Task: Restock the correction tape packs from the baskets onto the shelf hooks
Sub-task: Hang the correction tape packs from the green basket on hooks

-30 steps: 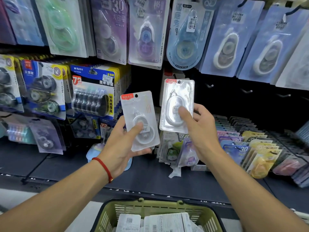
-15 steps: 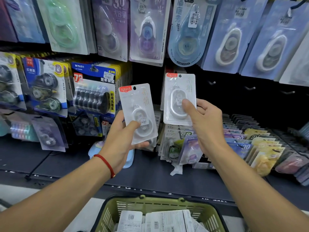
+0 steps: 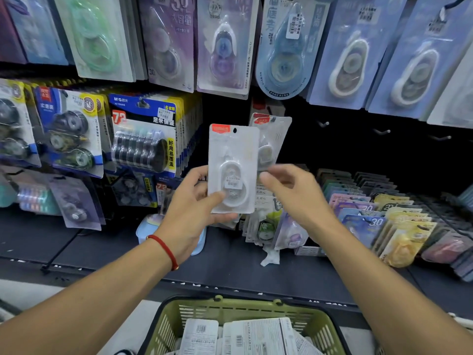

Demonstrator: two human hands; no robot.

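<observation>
My left hand (image 3: 190, 213) grips a white correction tape pack (image 3: 233, 167) by its lower edge and holds it upright in front of the shelf. A second, matching white pack (image 3: 272, 139) hangs tilted just behind it to the right, its top against the black back panel. Blurred, my right hand (image 3: 294, 190) sits just below that second pack with its fingers loosely spread and nothing clearly held. More packs (image 3: 258, 334) lie face down in the green basket (image 3: 230, 310) at the bottom.
Bare hooks (image 3: 382, 131) stick out of the black panel to the right. Blue and purple tape packs (image 3: 348, 60) hang above, and black-and-blue multipacks (image 3: 146, 139) hang left. Rows of coloured packs (image 3: 363, 221) stand on the dark shelf.
The right-hand pack went up and back against the panel and my right hand slid down off it. My left hand moved its pack right, toward the middle.
</observation>
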